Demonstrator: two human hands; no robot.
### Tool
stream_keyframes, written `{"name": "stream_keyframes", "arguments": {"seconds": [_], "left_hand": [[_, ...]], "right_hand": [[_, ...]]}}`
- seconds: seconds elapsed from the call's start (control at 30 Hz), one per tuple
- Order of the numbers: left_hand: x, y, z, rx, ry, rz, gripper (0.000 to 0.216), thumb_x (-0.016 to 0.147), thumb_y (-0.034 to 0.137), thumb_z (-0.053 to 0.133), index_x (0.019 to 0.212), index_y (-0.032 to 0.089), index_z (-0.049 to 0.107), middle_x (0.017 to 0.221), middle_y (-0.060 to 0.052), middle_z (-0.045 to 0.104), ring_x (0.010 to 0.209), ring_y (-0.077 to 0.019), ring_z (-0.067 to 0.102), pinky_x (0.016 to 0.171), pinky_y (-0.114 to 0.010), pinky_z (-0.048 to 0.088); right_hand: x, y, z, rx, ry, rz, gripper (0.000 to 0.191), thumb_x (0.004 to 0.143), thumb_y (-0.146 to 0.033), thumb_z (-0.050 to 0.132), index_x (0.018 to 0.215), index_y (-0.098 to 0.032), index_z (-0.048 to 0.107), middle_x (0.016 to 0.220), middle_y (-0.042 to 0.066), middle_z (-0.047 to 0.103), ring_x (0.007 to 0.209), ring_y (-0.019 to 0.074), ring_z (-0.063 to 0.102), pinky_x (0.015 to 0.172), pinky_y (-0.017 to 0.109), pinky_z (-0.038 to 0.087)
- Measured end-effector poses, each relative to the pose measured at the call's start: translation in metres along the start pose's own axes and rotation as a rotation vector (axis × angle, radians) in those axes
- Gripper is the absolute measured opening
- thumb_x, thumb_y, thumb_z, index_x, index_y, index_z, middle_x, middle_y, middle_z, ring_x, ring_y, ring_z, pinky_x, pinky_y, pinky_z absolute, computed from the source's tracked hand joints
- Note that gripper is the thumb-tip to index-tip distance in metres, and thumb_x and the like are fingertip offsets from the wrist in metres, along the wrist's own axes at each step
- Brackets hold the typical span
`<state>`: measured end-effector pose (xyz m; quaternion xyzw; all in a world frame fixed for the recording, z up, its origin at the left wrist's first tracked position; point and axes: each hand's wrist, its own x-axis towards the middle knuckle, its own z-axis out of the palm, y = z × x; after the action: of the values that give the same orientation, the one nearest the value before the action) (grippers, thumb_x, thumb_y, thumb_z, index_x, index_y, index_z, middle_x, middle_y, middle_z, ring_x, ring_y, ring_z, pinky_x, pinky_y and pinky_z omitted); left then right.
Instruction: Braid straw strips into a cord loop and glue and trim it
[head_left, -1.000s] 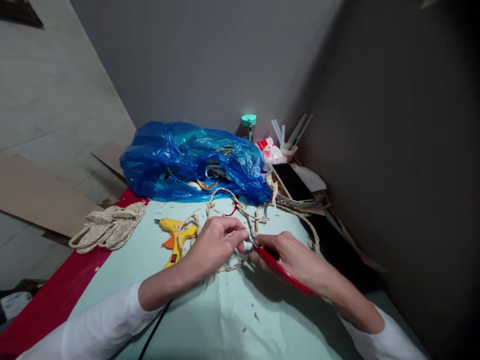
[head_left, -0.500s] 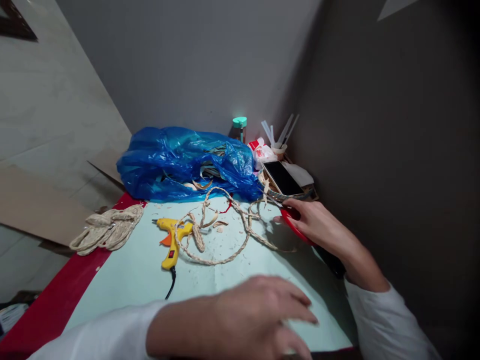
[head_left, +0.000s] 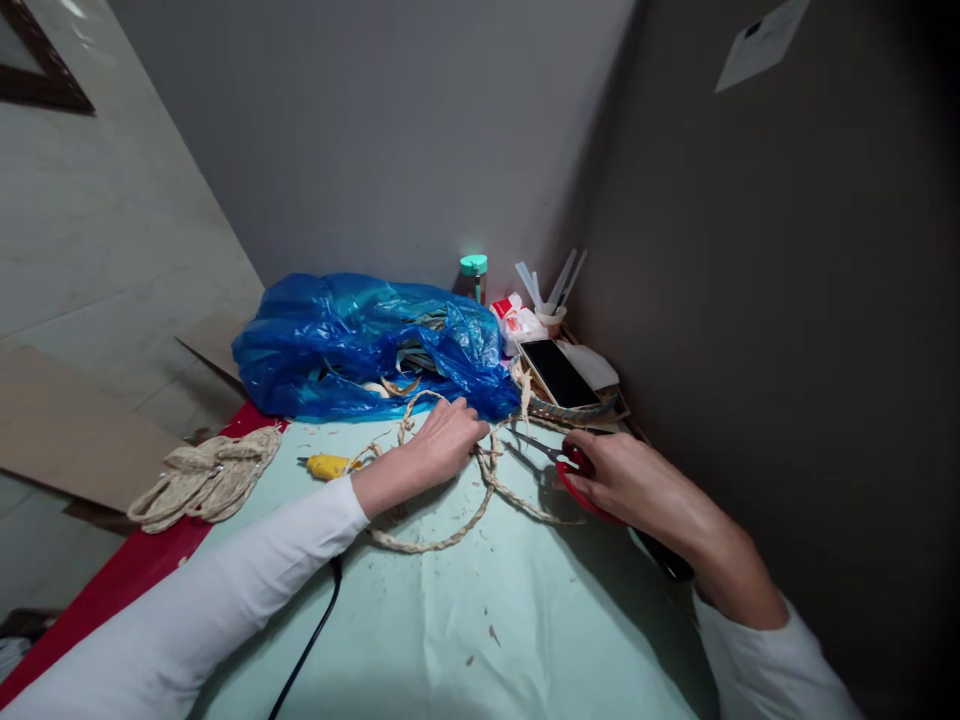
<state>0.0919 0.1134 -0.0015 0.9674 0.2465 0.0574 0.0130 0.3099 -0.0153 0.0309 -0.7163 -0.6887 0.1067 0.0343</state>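
My left hand [head_left: 439, 445] rests on a braided straw rope [head_left: 450, 535] that loops over the pale green table cover [head_left: 480, 620]; its fingers curl around the rope near the blue plastic bag [head_left: 360, 340]. My right hand [head_left: 622, 480] grips red-handled scissors [head_left: 559, 462], whose blades point left toward the rope. A yellow glue gun [head_left: 326, 466] lies just left of my left forearm, partly hidden by it, and its black cord [head_left: 311, 640] runs toward me.
A bundle of woven straw [head_left: 206, 478] lies on the red table edge at the left. In the back right corner are a phone [head_left: 559, 372], a teal-capped jar [head_left: 473, 276], a cup of white sticks [head_left: 551, 300] and a red-white packet [head_left: 517, 322]. A dark wall stands close on the right.
My left hand has gone from near the table's front edge forward to the rope by the blue bag. My right hand with the scissors has shifted slightly toward me and the blades now show.
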Motion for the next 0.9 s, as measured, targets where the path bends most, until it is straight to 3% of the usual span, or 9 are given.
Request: {"name": "stream_keyframes", "arguments": {"seconds": [0.17, 0.27, 0.4, 0.5, 0.6, 0.67, 0.73, 0.8, 0.9], "left_hand": [[-0.004, 0.004, 0.001, -0.012, -0.006, 0.001, 0.025, 0.085, 0.002, 0.045, 0.091, 0.017, 0.064, 0.094, -0.011, 0.061, 0.095, -0.027, 0.049, 0.089, -0.045, 0.036], [-0.003, 0.008, -0.003, -0.062, 0.007, -0.009, 0.022, 0.081, 0.001, 0.047, 0.085, 0.017, 0.063, 0.091, -0.011, 0.062, 0.098, -0.0281, 0.051, 0.092, -0.047, 0.034], [-0.007, 0.01, -0.034, -0.18, 0.072, -0.051, 0.014, 0.076, 0.004, 0.052, 0.077, 0.017, 0.057, 0.084, -0.01, 0.062, 0.092, -0.0287, 0.053, 0.086, -0.047, 0.037], [-0.021, 0.01, -0.065, -0.348, 0.166, -0.122, 0.011, 0.091, 0.019, 0.043, 0.086, 0.018, 0.053, 0.086, -0.009, 0.063, 0.081, -0.0227, 0.055, 0.076, -0.039, 0.042], [-0.045, 0.015, -0.083, -0.651, 0.17, -0.146, 0.012, 0.094, 0.028, 0.041, 0.094, 0.018, 0.047, 0.087, -0.006, 0.066, 0.07, -0.0148, 0.056, 0.064, -0.028, 0.045], [-0.06, 0.02, -0.085, -1.214, 0.166, -0.212, 0.01, 0.088, 0.026, 0.051, 0.092, 0.017, 0.049, 0.08, -0.004, 0.064, 0.061, -0.0107, 0.05, 0.058, -0.024, 0.042], [-0.071, 0.024, -0.082, -1.614, 0.164, -0.276, 0.011, 0.083, 0.022, 0.057, 0.091, 0.015, 0.053, 0.072, -0.001, 0.061, 0.055, -0.0077, 0.044, 0.056, -0.022, 0.039], [-0.078, 0.025, -0.077, -1.786, 0.184, -0.311, 0.011, 0.086, 0.024, 0.059, 0.091, 0.014, 0.056, 0.065, 0.001, 0.057, 0.051, -0.0062, 0.041, 0.053, -0.02, 0.037], [-0.084, 0.024, -0.069, -1.855, 0.22, -0.325, 0.017, 0.093, 0.031, 0.056, 0.092, 0.014, 0.06, 0.059, 0.002, 0.055, 0.046, -0.0059, 0.041, 0.049, -0.02, 0.033]], "right_hand": [[0.001, -0.004, 0.0, -0.034, 0.003, 0.014, 0.02, 0.091, -0.033, 0.052, 0.098, -0.017, 0.062, 0.082, 0.009, 0.069, 0.068, 0.0203, 0.062, 0.057, 0.027, 0.029], [0.002, -0.005, 0.002, -0.059, -0.015, 0.027, 0.019, 0.09, -0.033, 0.053, 0.098, -0.018, 0.062, 0.083, 0.009, 0.069, 0.072, 0.022, 0.064, 0.056, 0.027, 0.029], [0.005, -0.009, 0.009, -0.113, -0.031, 0.058, 0.011, 0.087, -0.024, 0.052, 0.091, -0.019, 0.062, 0.084, 0.01, 0.069, 0.072, 0.0239, 0.065, 0.054, 0.028, 0.024], [0.008, -0.014, 0.016, -0.141, -0.029, 0.057, 0.014, 0.085, -0.018, 0.051, 0.095, -0.017, 0.061, 0.086, 0.012, 0.07, 0.075, 0.0253, 0.066, 0.055, 0.029, 0.023], [0.009, -0.015, 0.019, -0.138, -0.029, 0.022, 0.017, 0.084, -0.016, 0.053, 0.099, -0.016, 0.061, 0.091, 0.014, 0.07, 0.081, 0.0267, 0.066, 0.058, 0.029, 0.026], [0.008, -0.012, 0.017, -0.119, -0.026, -0.004, 0.013, 0.086, -0.018, 0.053, 0.096, -0.016, 0.06, 0.091, 0.014, 0.07, 0.081, 0.0258, 0.066, 0.06, 0.03, 0.03], [0.006, -0.008, 0.012, -0.091, -0.02, -0.031, 0.013, 0.09, -0.022, 0.049, 0.095, -0.016, 0.059, 0.089, 0.012, 0.07, 0.078, 0.0237, 0.065, 0.062, 0.029, 0.034], [0.003, -0.004, 0.007, -0.007, 0.013, -0.074, 0.017, 0.094, -0.029, 0.045, 0.098, -0.018, 0.057, 0.086, 0.009, 0.069, 0.074, 0.0216, 0.063, 0.063, 0.029, 0.038], [0.002, -0.009, 0.005, 0.241, 0.141, -0.124, 0.026, 0.094, -0.04, 0.049, 0.107, -0.02, 0.057, 0.084, 0.005, 0.068, 0.07, 0.0198, 0.061, 0.064, 0.029, 0.043]]}}
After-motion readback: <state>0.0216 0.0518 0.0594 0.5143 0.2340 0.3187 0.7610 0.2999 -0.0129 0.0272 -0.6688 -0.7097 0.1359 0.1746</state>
